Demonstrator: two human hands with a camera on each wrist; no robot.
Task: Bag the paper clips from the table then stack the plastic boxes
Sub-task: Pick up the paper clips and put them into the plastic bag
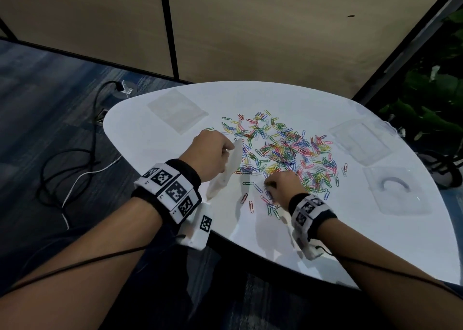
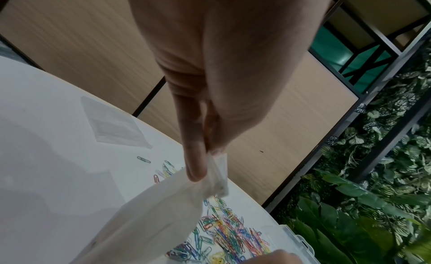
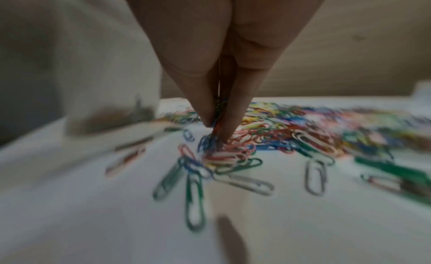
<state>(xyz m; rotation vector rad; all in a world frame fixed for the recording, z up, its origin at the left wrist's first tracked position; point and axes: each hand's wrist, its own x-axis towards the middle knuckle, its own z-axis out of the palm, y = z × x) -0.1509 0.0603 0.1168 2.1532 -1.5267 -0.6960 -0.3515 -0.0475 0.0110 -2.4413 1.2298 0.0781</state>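
A pile of coloured paper clips (image 1: pixel 283 151) covers the middle of the white table (image 1: pixel 350 242). My left hand (image 1: pixel 213 154) pinches the top edge of a clear plastic bag (image 1: pixel 225 171), (image 2: pixel 163 212) and holds it up just left of the pile. My right hand (image 1: pixel 280 184) is down at the near edge of the pile, its fingertips (image 3: pixel 214 120) pinching a small bunch of clips (image 3: pixel 218 137) against the table. Two clear plastic boxes lie at the right: one (image 1: pixel 360 141) farther back, one (image 1: pixel 395 191) nearer.
A second flat clear bag (image 1: pixel 176 109) lies at the table's far left. Loose clips (image 1: pixel 250 204) are scattered near my right wrist. Cables (image 1: pixel 75 159) run over the blue carpet at the left. Wooden panels stand behind, and plants (image 1: pixel 431 104) at the right.
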